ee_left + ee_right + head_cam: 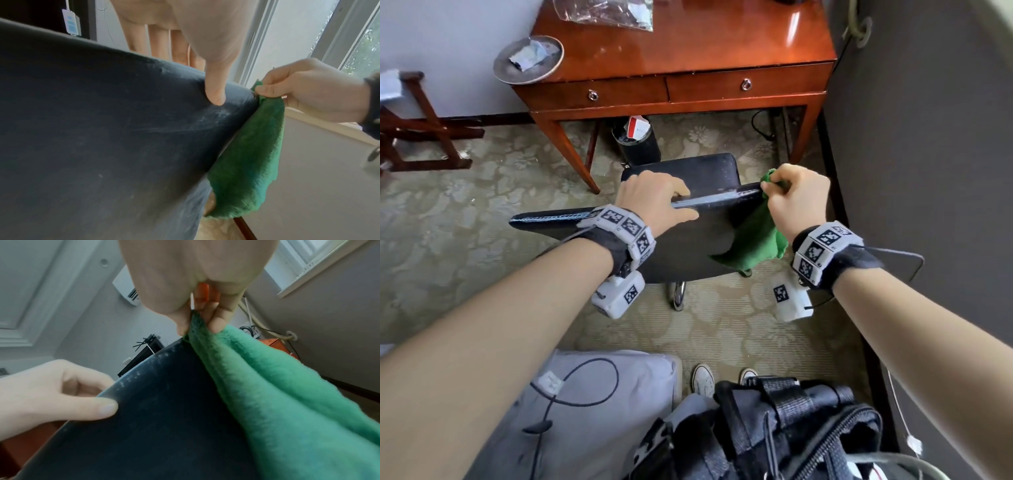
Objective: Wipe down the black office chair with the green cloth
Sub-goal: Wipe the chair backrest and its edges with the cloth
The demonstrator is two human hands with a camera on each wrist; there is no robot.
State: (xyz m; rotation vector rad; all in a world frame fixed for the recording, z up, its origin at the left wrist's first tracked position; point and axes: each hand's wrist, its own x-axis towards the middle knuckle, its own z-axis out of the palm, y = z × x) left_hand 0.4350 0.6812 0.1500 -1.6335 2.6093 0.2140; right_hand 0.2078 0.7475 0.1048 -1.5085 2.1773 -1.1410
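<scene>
Nearest: both hands are at the top edge of the black office chair's (688, 236) backrest. The left hand (654, 198) grips that edge, thumb on the near face and fingers curled over the far side. The right hand (796, 198) pinches a gathered corner of the green cloth (753, 240) between thumb and fingertips at the backrest's upper right corner. The rest of the cloth hangs loose below that hand, against the right edge and near face of the backrest.

Step in hand (judgement): start of, or a pause in, wiping the back panel. Pale dusty streaks show below the left thumb in the left wrist view, so the surface does not look finished. The seat, just beyond the hands, shows no sign either way.

Next move calls for: a fuller hold on the cloth, since a pinch gives little contact. The cloth should press flat to the panel and sweep across it, left hand bracing against swivel.

Containers, beyond the hands: a dark bin (637, 144) stands under the wooden desk (688, 51) past the seat, holding a red-and-white carton. Farther left on the desk, a round metal tray (503, 65) holds crumpled wrappers.
</scene>
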